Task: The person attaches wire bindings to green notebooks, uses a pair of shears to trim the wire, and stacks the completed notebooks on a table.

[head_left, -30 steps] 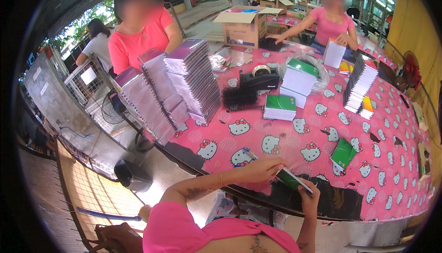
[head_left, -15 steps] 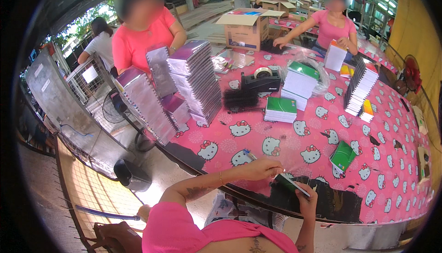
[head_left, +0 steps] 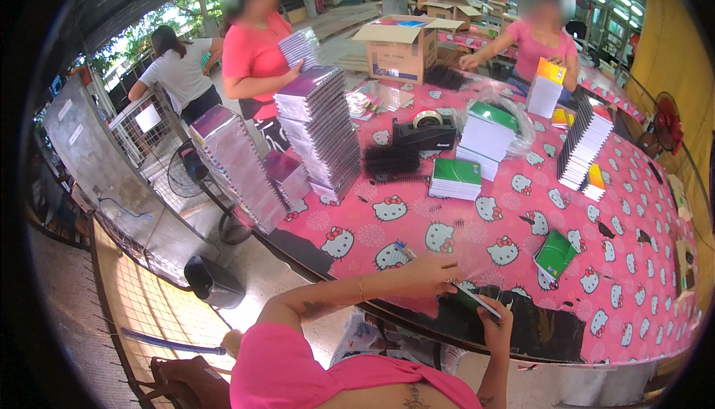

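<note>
Tipped further edge-on since earlier, the notebook [head_left: 479,302] is clamped in the right hand [head_left: 497,325] over the worktop's near edge [head_left: 551,338], the left hand's [head_left: 428,276] grip unclear, so a slackened hold could drop it.

Gotta be a workshop, some kind of notebook bindery: tall stacks of spiral notebooks [head_left: 316,137] along the table's [head_left: 477,223] left edge, a chunky tape dispenser [head_left: 424,135] further in, an open carton [head_left: 395,59] by the far edge, co-workers [head_left: 257,59] around, strip lights [head_left: 620,13] overhead.
</note>
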Action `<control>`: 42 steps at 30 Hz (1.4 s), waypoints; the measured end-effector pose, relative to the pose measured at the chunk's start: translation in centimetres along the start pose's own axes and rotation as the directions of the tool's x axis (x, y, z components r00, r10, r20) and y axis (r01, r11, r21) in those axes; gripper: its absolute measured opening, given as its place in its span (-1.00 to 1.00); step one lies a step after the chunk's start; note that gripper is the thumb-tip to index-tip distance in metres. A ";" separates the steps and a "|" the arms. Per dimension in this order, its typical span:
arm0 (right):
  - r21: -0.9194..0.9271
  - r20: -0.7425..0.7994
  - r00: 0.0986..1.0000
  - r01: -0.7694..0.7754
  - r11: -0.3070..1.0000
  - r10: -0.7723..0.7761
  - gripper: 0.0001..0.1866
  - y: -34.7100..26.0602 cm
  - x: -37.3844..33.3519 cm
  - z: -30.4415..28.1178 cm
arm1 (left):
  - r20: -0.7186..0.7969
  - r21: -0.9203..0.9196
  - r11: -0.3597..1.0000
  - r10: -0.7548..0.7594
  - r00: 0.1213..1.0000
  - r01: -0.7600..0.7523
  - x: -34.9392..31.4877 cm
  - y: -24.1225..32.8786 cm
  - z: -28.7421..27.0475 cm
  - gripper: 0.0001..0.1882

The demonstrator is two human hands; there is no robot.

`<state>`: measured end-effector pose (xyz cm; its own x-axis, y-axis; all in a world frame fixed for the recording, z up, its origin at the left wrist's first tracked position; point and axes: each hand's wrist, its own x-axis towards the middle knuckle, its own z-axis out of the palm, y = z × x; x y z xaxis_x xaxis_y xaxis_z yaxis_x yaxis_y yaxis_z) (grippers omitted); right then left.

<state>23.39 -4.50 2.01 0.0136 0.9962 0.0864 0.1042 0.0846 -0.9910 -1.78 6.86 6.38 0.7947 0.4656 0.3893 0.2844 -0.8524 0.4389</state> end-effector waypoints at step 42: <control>0.169 -0.197 0.980 0.017 0.986 0.016 -0.69 -3.3 -0.5 2.9 | -0.200 0.512 0.844 -0.061 0.978 0.157 1.7 5.1 1.3 -0.08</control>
<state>20.20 -5.20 4.95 0.2113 0.9734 0.0887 -0.0646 0.1045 -0.9924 1.72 2.98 8.25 0.6530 0.5545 0.5159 0.6395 -0.7686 0.0167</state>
